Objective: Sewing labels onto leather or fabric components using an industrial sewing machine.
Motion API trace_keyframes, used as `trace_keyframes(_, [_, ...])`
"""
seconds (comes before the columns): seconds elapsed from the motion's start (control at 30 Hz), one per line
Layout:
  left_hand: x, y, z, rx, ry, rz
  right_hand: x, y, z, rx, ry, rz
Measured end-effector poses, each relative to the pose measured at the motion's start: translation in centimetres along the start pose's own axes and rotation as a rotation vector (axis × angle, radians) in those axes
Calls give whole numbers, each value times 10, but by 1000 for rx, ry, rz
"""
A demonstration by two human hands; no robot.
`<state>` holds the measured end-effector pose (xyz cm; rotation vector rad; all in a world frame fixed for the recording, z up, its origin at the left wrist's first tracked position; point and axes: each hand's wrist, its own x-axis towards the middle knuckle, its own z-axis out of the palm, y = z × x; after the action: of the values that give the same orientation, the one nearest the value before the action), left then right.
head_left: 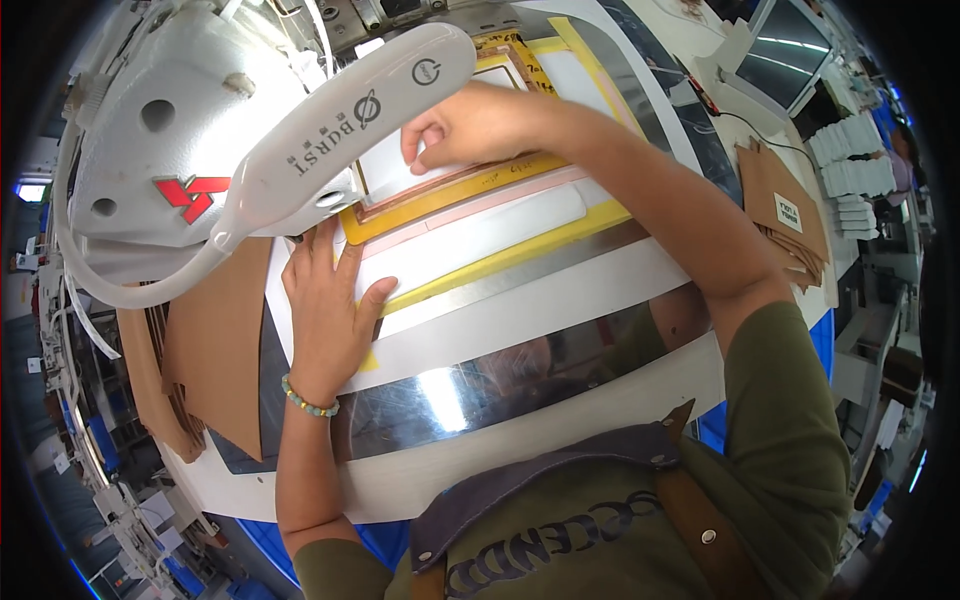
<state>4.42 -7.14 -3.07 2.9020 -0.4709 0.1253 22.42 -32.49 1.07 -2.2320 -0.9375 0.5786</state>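
The machine [190, 140] was partly washed out beside the lamp [350, 120] — glare was thrown off the metal plate [500, 385], and bright strips were mirrored in the screen [785, 58]. The left hand [332, 310] was rendered crisply; the edges were bent and darkened by the fisheye.

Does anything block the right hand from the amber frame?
Nothing visible does: the right hand is over the amber frame. The white lamp covers part of the frame in this view, but the lamp's height is unclear.

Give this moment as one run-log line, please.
left hand: spread beside yellow rectangular frame | right hand: curled over frame's white interior, grip unclear | flat brown sheets: both sides
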Motion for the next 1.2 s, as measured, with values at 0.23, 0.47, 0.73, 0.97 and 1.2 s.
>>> trace_keyframes(0.23, [-3,-3,3,87,-8,-3,-31,31,-63,15,-47,95])
trace_keyframes(0.47, [-3,-4,7,63,31,1,-49,29,-57,-203,-79,124])
trace_keyframes(0.73, [-3,0,6,47,46,1,-52,28,-53,-248,40,103])
trace_keyframes(0.97, [-5,-1,6,85,52,-8,-56,21,-47,-305,-23,163])
trace_keyframes(1.2, [-5,1,6,122,37,-11,-55,22,-44,-344,-3,170])
